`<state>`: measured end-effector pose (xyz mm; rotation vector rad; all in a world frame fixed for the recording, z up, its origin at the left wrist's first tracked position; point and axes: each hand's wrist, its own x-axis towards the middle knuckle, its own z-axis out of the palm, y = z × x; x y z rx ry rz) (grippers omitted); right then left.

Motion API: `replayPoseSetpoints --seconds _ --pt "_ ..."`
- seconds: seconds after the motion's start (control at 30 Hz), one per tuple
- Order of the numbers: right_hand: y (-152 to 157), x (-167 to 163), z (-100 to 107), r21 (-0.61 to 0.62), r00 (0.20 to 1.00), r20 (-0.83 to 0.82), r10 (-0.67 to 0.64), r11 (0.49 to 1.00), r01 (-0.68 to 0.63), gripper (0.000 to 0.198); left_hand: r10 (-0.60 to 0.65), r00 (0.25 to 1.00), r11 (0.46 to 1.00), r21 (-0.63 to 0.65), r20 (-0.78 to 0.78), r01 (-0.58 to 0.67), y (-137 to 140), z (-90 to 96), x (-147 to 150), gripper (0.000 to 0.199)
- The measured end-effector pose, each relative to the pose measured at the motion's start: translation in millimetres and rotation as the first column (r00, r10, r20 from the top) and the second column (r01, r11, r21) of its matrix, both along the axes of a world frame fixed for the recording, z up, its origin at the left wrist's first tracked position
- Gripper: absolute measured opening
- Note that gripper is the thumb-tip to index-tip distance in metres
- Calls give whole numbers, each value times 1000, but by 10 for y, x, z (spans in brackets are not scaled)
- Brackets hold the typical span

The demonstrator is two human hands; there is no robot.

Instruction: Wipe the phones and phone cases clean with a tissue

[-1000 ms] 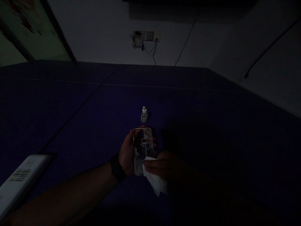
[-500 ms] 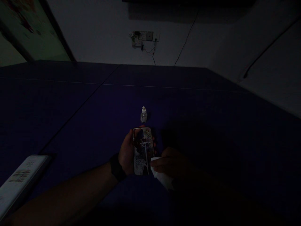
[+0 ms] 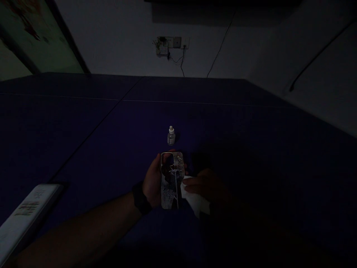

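A patterned phone case (image 3: 169, 193) with a large camera cutout lies in my left hand (image 3: 153, 181). The thumb rests along its left edge and the fingertips show past its right edge and top. Through the cutout, fingers show behind, so the case seems to hold no phone. My right hand (image 3: 202, 185), deep in shadow, pinches a white tissue (image 3: 195, 201) at the right edge of the case. Just beyond the case stands a small clear dropper bottle (image 3: 171, 137) with a white cap, upright and untouched.
The dark blue surface (image 3: 134, 130) has seam lines across it. A long white box (image 3: 30, 208) with printed marks lies at the lower left, near my left forearm. Sockets (image 3: 177, 42) with cables are on the far wall. The light is very dim.
The tissue in my right hand has moved slightly up along the right edge of the case. My left hand and the case have shifted a little to the right in view.
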<state>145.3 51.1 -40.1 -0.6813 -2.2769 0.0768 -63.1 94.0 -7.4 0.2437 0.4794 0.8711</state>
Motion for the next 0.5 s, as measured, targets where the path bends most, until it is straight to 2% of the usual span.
replayPoseSetpoints --seconds 0.1,0.2,0.4,0.5 --pt "-33 -97 32 -11 994 -30 -102 995 102 40 -32 999 999 -39 35 34 -45 5 16 38" --pt "-56 -205 87 -40 990 -3 -143 989 143 43 -81 994 994 -67 73 85 -125 -14 40 31" --pt "-57 -365 174 -100 958 240 -156 978 184 50 -109 988 986 -115 110 122 -205 -36 54 26" --pt "-40 -307 147 -101 958 265 -107 985 138 53 -102 991 987 -113 81 111 -199 -34 51 29"
